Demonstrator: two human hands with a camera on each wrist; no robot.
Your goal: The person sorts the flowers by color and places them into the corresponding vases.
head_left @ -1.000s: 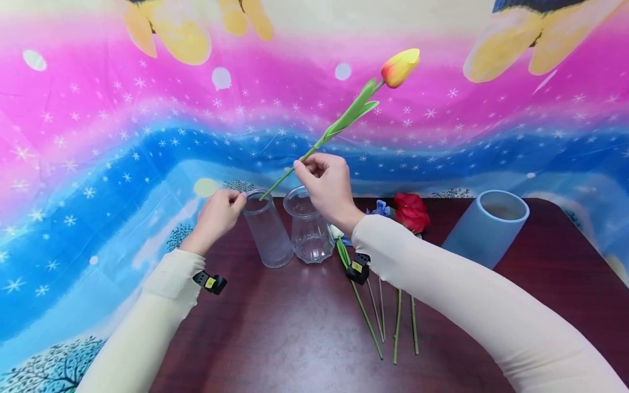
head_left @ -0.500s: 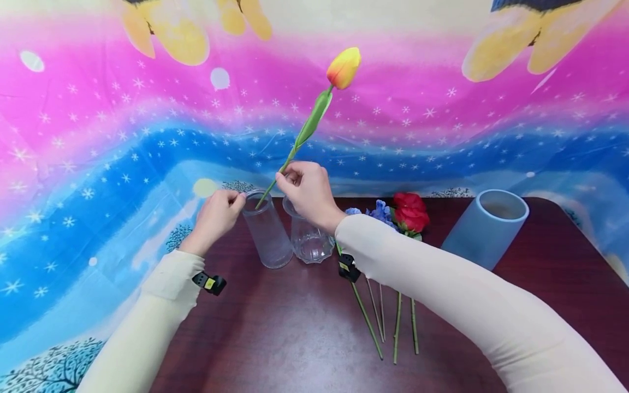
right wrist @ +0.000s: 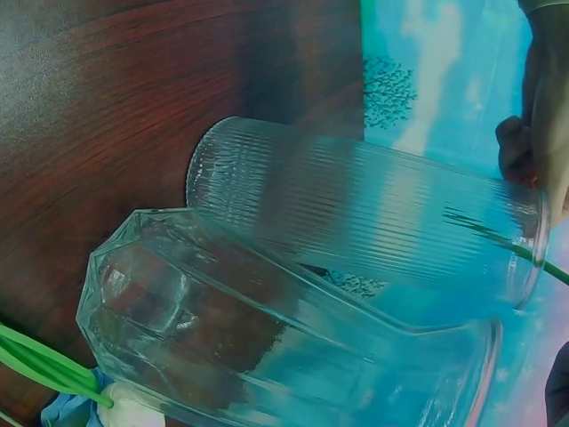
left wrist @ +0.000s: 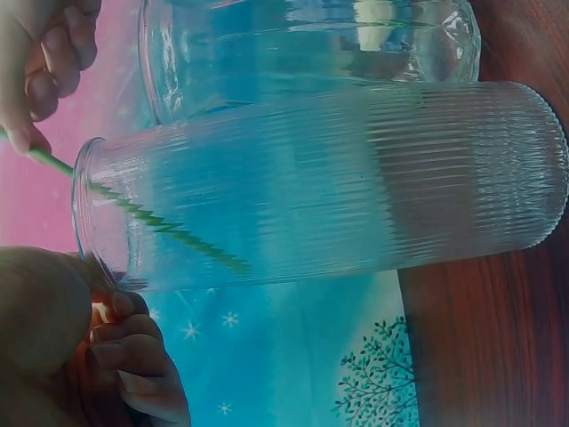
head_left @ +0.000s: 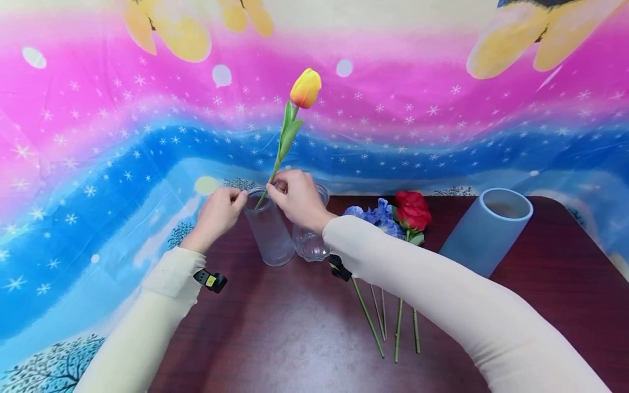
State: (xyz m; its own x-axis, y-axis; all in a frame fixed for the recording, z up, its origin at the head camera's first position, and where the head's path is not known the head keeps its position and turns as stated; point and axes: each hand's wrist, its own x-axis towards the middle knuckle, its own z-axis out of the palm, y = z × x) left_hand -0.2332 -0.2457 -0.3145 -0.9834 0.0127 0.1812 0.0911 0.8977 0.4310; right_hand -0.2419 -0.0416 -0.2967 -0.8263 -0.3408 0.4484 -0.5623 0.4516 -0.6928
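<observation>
A yellow-orange artificial tulip (head_left: 306,89) stands tilted over the ribbed glass vase (head_left: 269,237). My right hand (head_left: 298,197) pinches its green stem between thumb and fingers, just above the rim. In the left wrist view the lower stem (left wrist: 169,224) shows through the ribbed wall, slanting inside the upper part of the vase, its end short of the bottom. With thumb and fingertips, my left hand (head_left: 218,217) pinches the vase's rim on its left side. A second clear glass vase (right wrist: 231,311), with a flared mouth, stands right beside it, partly behind my right hand in the head view.
Right of the vases lie blue flowers (head_left: 375,215) and a red rose (head_left: 413,210), stems toward the front. A white bud (right wrist: 133,407) lies by the flared vase. A pale blue vase (head_left: 486,232) stands farther right on the dark wooden table (head_left: 275,327). A patterned cloth hangs behind.
My right hand has moved left and slightly down with the tulip. The tulip has swung more upright, and its stem end has gone down into the ribbed vase. My left hand stays on the rim.
</observation>
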